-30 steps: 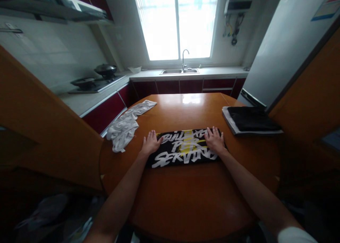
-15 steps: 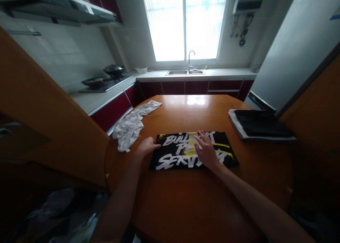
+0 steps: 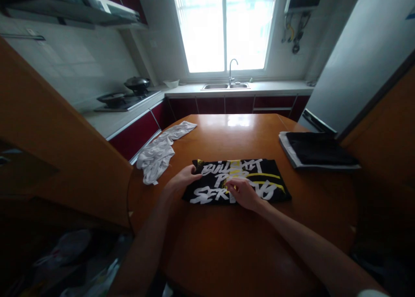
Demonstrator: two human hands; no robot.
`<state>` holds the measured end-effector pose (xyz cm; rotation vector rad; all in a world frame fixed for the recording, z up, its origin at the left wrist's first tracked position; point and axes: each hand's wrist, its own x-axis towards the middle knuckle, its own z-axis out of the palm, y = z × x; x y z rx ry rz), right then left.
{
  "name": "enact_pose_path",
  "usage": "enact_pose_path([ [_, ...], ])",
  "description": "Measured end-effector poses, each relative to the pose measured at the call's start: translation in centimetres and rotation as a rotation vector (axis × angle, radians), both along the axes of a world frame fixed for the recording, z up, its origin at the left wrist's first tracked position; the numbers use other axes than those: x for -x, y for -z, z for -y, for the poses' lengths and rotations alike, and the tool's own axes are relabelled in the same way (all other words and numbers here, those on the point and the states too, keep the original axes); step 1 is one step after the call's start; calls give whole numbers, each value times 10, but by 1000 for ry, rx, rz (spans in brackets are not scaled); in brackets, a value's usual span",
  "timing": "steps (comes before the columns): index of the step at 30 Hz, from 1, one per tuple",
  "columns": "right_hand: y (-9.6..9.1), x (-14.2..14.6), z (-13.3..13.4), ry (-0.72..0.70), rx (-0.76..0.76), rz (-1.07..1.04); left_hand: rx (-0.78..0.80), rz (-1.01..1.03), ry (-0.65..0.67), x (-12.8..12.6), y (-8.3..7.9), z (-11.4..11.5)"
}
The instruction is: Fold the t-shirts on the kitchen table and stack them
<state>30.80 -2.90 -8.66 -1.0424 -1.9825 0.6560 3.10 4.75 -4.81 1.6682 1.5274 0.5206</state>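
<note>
A folded black shirt (image 3: 259,180) with white and yellow lettering lies across the middle of a round wooden table (image 3: 240,241). My left hand (image 3: 183,179) curls round the shirt's left end, its fingers closed over the cloth edge. My right hand (image 3: 243,192) rests on the shirt's middle, near its front edge, with the fingers bent and pinched on the fabric.
A crumpled white garment (image 3: 158,152) lies at the table's left rim. A stack of folded dark and grey clothes (image 3: 316,150) sits at the right. Beyond are a counter with a sink (image 3: 225,86), a stove (image 3: 125,100) and a fridge (image 3: 353,59).
Both hands first lay flat on the shirt's two ends. My right hand slid left to the middle and curled onto the cloth; my left hand closed over the left end.
</note>
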Motion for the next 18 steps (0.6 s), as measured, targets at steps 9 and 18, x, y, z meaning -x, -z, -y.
enact_pose_path([
  [9,7,13,-3,-29,516,-428,-196,392,162,-70,1,32],
  [18,5,-3,-14,246,393,-450,-216,569,292,-116,37,60],
])
